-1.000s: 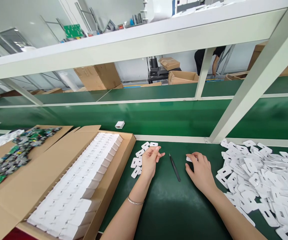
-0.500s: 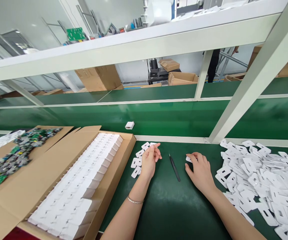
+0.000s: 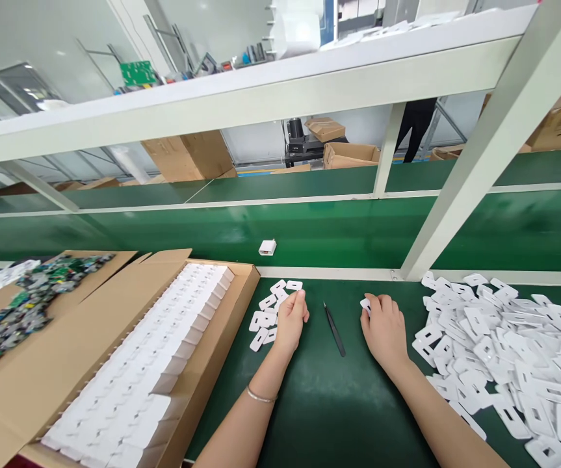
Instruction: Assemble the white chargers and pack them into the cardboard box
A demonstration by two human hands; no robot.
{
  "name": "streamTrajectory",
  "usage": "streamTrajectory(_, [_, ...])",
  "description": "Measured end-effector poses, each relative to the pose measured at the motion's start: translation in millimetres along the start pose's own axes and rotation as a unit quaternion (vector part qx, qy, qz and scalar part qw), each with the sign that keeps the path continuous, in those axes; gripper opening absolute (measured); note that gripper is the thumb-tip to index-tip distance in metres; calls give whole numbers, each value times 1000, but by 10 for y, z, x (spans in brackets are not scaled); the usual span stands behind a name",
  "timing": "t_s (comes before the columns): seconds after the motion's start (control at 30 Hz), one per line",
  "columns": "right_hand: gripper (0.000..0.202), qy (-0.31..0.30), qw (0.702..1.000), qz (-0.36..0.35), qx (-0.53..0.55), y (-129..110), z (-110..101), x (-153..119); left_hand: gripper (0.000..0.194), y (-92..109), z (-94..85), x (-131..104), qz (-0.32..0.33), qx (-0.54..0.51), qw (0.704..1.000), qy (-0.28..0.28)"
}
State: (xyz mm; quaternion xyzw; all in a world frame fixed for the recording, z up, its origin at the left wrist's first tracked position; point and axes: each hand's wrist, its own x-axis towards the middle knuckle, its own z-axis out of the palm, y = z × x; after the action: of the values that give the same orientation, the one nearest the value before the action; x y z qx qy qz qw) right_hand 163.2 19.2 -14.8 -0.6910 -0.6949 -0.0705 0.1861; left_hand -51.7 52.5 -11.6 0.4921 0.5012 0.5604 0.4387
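While the left hand point(image 3: 292, 320) is raised over the dark green tabletop point(image 3: 343, 416) with its fingers curled in and its thumb up against them, the right hand point(image 3: 386, 330) rests palm down, its fingertips touching a small, flat, white plastic plate with rounded corners point(image 3: 365, 303). Only the far end of that plate shows, smooth and slightly glossy, part of its opening visible at the fingers; whether it is pinched or merely pressed I cannot tell, nor whether the left hand encloses anything. Just beside the left hand lies a loose cluster of matching white slotted plates point(image 3: 259, 340), some overlapping, each with a rectangular cut-out. Between the hands lie slim black pointed tweezers point(image 3: 334, 331), touched by neither. To the right spreads a heaped pile of white slotted plates point(image 3: 509, 364), tilted every way, their openings showing green or white beneath. On the left stands an open brown cardboard box point(image 3: 234, 338) holding rows of white folded partitions point(image 3: 148, 351)
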Motion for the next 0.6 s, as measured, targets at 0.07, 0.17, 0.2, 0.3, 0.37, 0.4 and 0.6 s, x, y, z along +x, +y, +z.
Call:
streamTrajectory(0.07, [32, 7, 1000, 4, -5, -31, 29, 29, 60, -67, 66, -78, 5, 41, 999, -1])
streamTrajectory(0.17, [31, 18, 1000, 12, 2, -69, 57, 40, 51, -115, 212, -186, 29, 124, 992, -8])
streamTrajectory(0.2, [32, 20, 1000, 15, 7, -76, 61, 39, 44, -114, 264, -186, 38, 151, 988, -10])
streamTrajectory(0.3, [32, 25, 999, 22, 23, -85, 62, 32, 13, -64, 399, 31, 56, 222, 973, -1])
streamTrajectory(0.37, [32, 25, 999, 28, 33, -87, 61, 32, 15, -5, 454, 358, 55, 280, 958, 36])
streamTrajectory(0.4, [32, 25, 998, 33, 38, -90, 61, 32, 23, 26, 469, 552, 51, 311, 947, 64])
streamTrajectory(0.6, [34, 20, 996, 59, 64, -104, 83, 25, 52, 122, 446, 1424, -39, 438, 878, 190])
